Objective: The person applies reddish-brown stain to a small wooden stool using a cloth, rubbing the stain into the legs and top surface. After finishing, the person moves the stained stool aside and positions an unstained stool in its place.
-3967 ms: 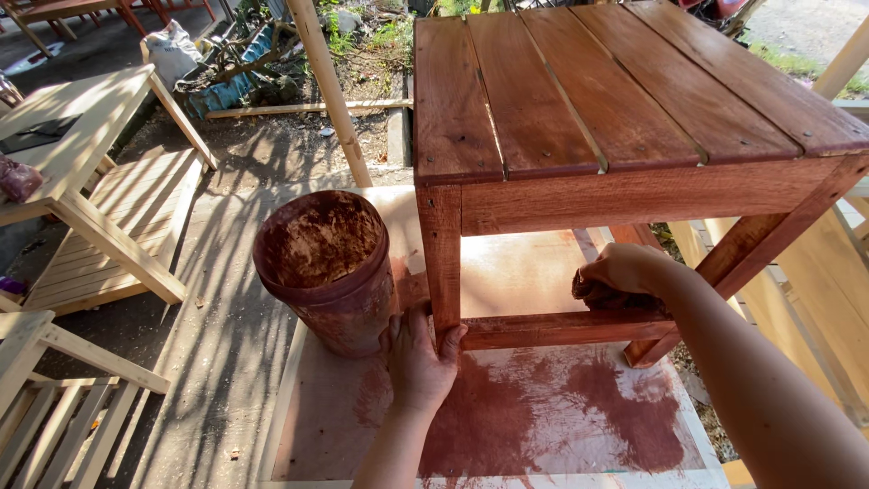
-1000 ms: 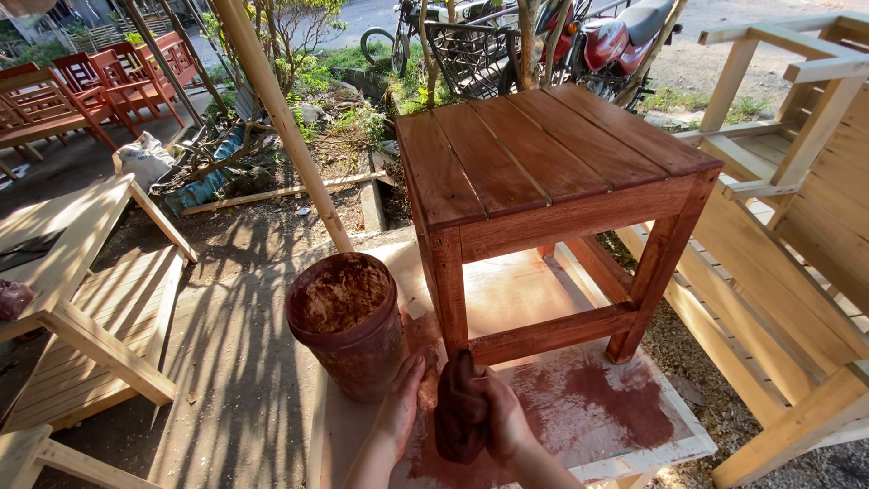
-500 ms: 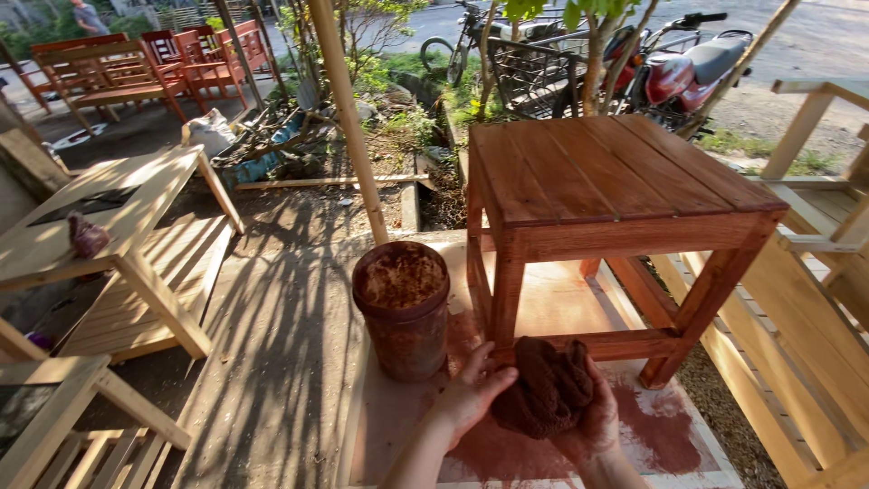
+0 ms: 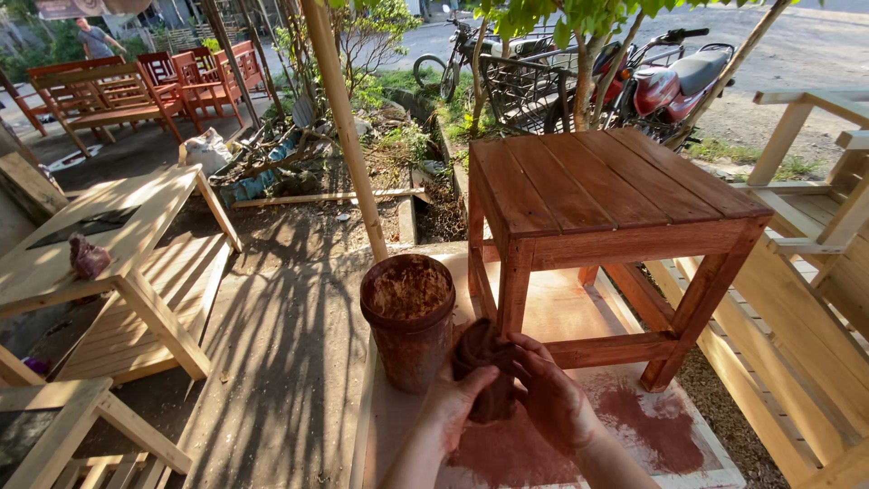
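Both hands, left hand [image 4: 453,403] and right hand [image 4: 554,403], clamped fingers around a stain-soaked rag [image 4: 482,362] beside the stain pot [image 4: 409,317]. It looked soft, limp, wet and light, best gripped bunched.

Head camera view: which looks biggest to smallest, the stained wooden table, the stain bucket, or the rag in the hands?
1. Stained wooden table
2. Stain bucket
3. Rag, bunched between both hands, so part is hidden; it still looks smallest.
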